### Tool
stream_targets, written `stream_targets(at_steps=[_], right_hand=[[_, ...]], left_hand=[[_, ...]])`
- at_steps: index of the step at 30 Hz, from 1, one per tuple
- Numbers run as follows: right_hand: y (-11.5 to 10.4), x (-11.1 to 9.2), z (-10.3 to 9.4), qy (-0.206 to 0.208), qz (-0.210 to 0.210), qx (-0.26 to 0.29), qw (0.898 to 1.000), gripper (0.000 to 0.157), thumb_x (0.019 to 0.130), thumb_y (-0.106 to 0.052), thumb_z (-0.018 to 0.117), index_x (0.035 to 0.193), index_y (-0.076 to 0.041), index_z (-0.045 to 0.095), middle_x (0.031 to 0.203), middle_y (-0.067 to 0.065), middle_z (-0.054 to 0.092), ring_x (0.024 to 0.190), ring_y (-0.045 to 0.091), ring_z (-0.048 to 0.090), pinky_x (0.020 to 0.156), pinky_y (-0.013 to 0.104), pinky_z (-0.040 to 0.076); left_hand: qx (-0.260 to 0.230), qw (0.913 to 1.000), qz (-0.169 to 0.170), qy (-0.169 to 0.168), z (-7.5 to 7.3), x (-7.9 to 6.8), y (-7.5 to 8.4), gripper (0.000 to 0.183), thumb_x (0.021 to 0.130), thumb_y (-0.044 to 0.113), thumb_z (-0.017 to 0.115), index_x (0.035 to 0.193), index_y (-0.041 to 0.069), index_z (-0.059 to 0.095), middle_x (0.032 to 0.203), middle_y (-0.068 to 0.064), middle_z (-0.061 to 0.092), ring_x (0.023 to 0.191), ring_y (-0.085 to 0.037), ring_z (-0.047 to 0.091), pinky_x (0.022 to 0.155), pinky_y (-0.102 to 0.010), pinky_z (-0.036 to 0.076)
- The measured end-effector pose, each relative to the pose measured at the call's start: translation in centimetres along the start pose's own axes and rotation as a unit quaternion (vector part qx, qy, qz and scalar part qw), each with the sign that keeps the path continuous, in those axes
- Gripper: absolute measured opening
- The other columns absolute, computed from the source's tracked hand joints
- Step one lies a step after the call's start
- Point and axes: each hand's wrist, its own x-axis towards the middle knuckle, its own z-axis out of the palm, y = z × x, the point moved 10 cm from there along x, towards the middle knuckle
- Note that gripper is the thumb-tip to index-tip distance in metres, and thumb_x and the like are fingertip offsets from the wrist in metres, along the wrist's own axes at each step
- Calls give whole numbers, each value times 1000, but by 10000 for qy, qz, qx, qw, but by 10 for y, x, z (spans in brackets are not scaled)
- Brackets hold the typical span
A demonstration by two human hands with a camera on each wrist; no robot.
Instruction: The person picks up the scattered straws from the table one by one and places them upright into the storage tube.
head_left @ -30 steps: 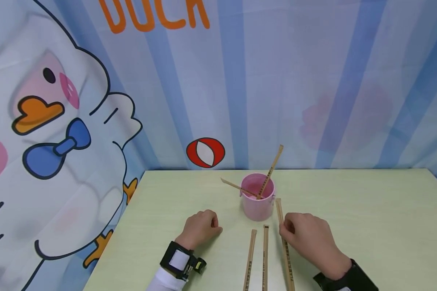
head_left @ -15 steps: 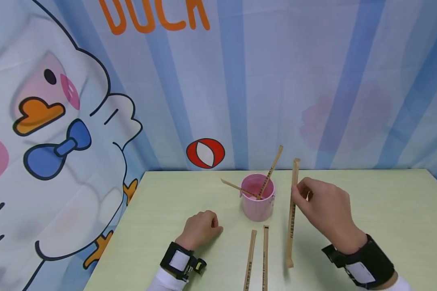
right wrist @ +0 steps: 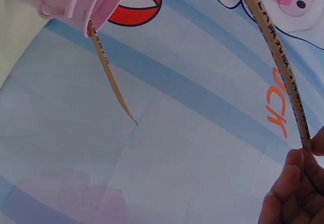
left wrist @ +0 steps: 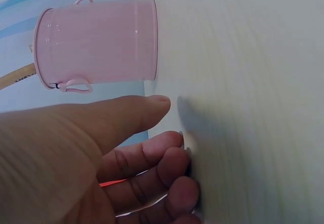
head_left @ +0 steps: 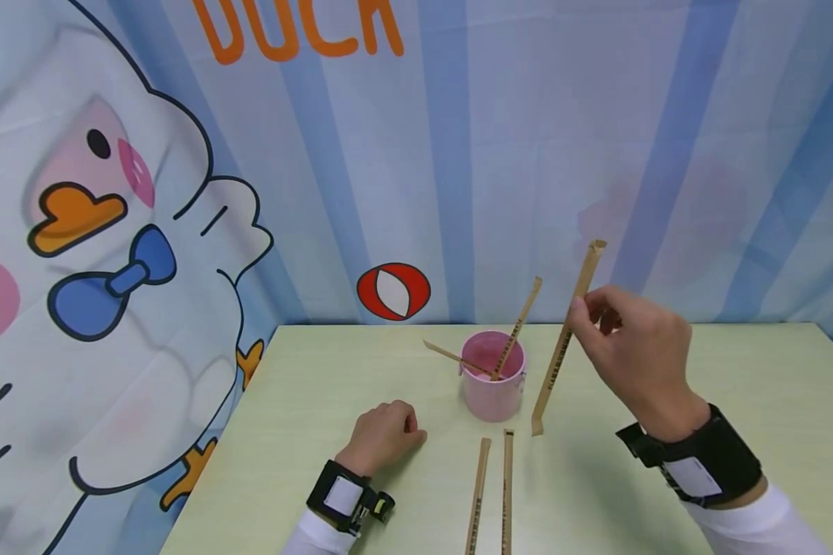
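My right hand [head_left: 635,354] pinches a straw in a brown printed paper wrapper [head_left: 557,366] between thumb and fingers, near its upper part. Held above the table, this straw leans with its top to the right and its lower end toward the bucket. The pink bucket [head_left: 493,401] stands just left of it, with two similar straws [head_left: 517,327] leaning inside. In the right wrist view the held straw [right wrist: 276,47] runs up from the fingertips. My left hand [head_left: 382,435] rests on the table left of the bucket, fingers loosely curled around nothing.
Two more wrapped straws, a left one [head_left: 479,493] and a right one [head_left: 507,493], lie side by side in front of the bucket on the pale table [head_left: 736,432]. A blue printed curtain [head_left: 527,154] hangs behind the table's back edge.
My right hand has lifted the straw off the table and carried it up and rightward. The straw's tilt has turned, its top now to the right. My left hand has stayed put.
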Motion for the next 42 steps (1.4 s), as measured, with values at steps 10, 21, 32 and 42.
stream_targets(at_steps=[10,21,32,42], right_hand=[[-6,23,-6,735,-164,343,9966,21,84,-19,57,73,-3,64,62,9,60,49,19,54,42,36,35],[5,23,10,1091,-83,508,9927,22,84,-19,57,74,-1,65,64,12,62,49,22,54,46,37,40],[18,6,42,872,-75,47,9962,19,85,-19,59,76,-4,65,65,9,62,48,21,52,40,35,33],[21,-6,65,588,-99,-28,9982,17,84,-20,61,76,-6,65,64,8,62,46,19,51,38,33,30]], left_hand=[[58,10000,-13,71,0,1,-2,24,81,32,65,64,19,53,59,7,48,56,-10,45,53,-30,37],[-4,9999,67,94,0,0,1,25,82,32,65,64,19,53,58,7,48,55,-10,45,52,-30,37],[-34,9999,26,106,-1,0,1,26,82,33,65,63,19,53,57,8,47,53,-10,44,51,-30,37],[-49,9999,100,116,-3,-2,2,27,83,33,65,64,18,53,58,7,47,54,-9,44,51,-29,37]])
